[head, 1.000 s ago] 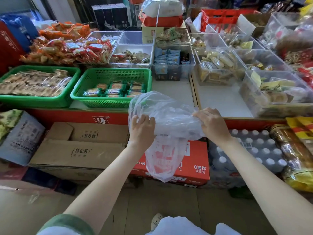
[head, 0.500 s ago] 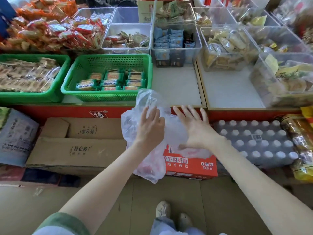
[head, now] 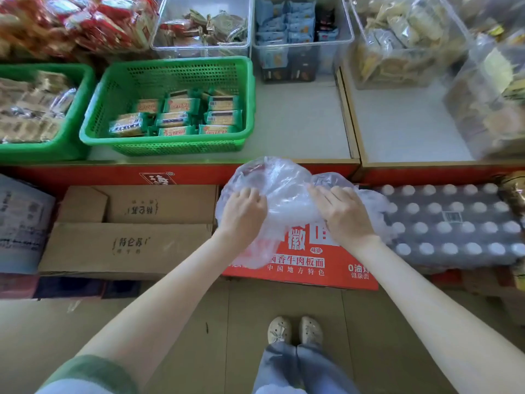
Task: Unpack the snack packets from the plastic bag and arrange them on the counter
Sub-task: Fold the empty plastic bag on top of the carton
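A crumpled clear plastic bag (head: 281, 191) lies on top of a red carton (head: 306, 265) below the counter's front edge. My left hand (head: 243, 213) grips the bag's left side with curled fingers. My right hand (head: 342, 213) presses on its right side with fairly straight fingers. No packet shows inside the bag. Green-wrapped snack packets (head: 176, 116) lie in rows in a green basket (head: 241, 81) on the counter (head: 298, 123).
A second green basket (head: 76, 115) of packets stands at the left. Clear bins (head: 301, 44) of snacks line the back and right of the counter. Below are cardboard boxes (head: 127, 240) at the left and a wrapped pack of bottles (head: 454, 223) at the right.
Both hands lowered the bag from the counter edge onto the red carton. My right hand let go of its grip and now lies flatter on the plastic.
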